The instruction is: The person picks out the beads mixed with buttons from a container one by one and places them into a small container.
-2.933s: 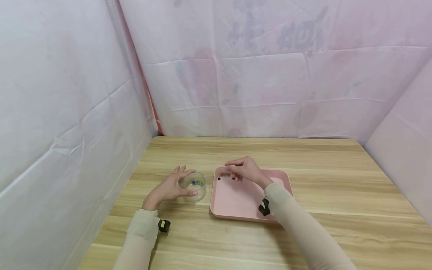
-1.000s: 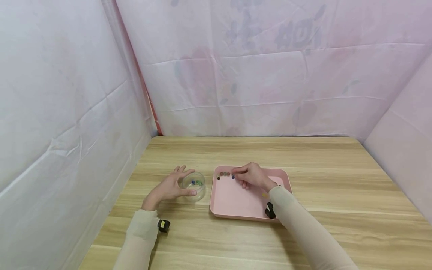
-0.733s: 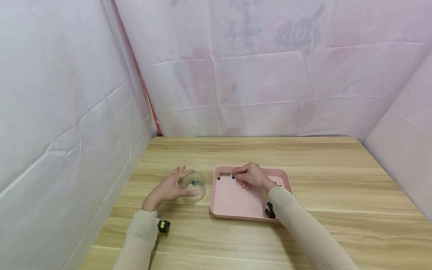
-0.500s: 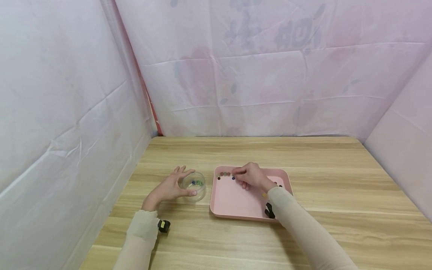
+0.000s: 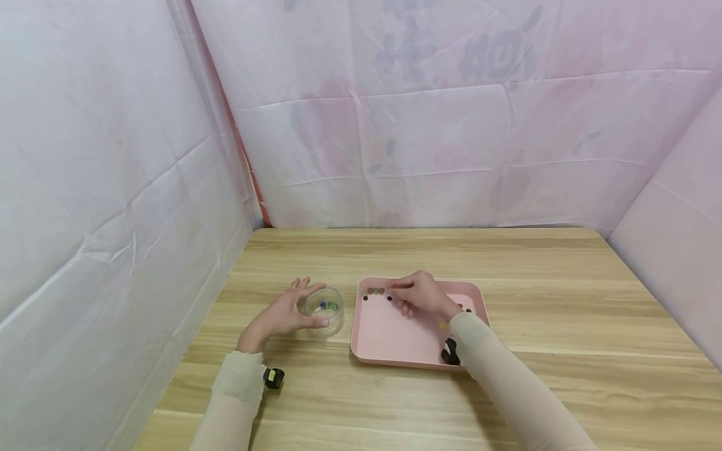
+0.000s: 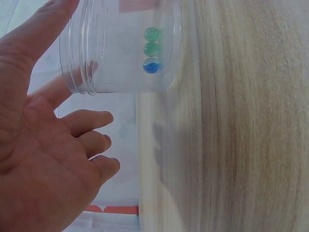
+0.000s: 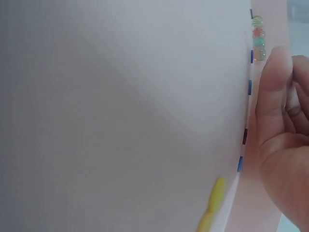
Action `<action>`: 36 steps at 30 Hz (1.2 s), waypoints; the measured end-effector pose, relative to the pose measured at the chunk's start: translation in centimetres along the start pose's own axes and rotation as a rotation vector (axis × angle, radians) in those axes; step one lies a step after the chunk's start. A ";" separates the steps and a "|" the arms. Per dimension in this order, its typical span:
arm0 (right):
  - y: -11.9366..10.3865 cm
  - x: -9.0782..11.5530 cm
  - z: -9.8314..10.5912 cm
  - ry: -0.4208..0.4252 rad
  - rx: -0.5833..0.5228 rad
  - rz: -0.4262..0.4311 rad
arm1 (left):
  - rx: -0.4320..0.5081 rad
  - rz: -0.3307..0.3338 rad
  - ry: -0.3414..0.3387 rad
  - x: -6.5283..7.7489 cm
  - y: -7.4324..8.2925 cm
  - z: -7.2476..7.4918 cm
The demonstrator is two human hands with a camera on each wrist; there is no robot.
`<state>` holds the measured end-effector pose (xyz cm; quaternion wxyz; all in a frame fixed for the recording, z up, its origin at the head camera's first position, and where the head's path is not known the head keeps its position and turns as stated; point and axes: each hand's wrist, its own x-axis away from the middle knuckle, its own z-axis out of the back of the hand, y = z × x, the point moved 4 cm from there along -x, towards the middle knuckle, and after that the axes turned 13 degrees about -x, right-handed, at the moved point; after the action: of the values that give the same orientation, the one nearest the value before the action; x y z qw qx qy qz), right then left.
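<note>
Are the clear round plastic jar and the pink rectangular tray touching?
Apart. The head view shows a strip of wood-grain table between the jar and the tray.

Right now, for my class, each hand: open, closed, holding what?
Left hand: holding the jar.
Right hand: by the marbles; whether it grips one can't be told.

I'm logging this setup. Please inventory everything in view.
Table: 1, wood-toned, under tray
Tray: 1, pink, on table
Jar: 1, clear, left of tray
Jar marbles: 3, two green, one blue, inside
Tray marbles: at least 4, red, green, pale, far left corner
Small pieces: at least 5, mixed colours, in tray
Cloth: count unclear, white and pink, around table
Strip: 1, red, back left corner
Cameras: 2, black, wrists
Sleeves: 2, pale, arms
Left hand: 1, bare, at jar
Right hand: 1, bare, over tray
</note>
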<state>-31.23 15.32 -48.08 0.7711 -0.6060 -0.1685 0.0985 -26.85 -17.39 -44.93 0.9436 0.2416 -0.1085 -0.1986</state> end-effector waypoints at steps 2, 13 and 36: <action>-0.1 0.0 0.1 -0.003 -0.034 0.007 | 0.002 0.000 -0.001 0.0 0.0 0.0; -1.4 -0.2 -0.4 -0.016 -0.091 0.042 | 0.002 -0.004 -0.001 0.0 -0.1 -0.1; -5.4 -1.2 -3.9 -0.096 -0.105 0.121 | 0.011 0.001 -0.004 0.0 0.0 -0.2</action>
<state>-31.19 10.03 -43.82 0.7221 -0.6492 -0.1731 0.1647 -26.81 -17.34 -45.14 0.9421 0.2462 -0.1115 -0.1982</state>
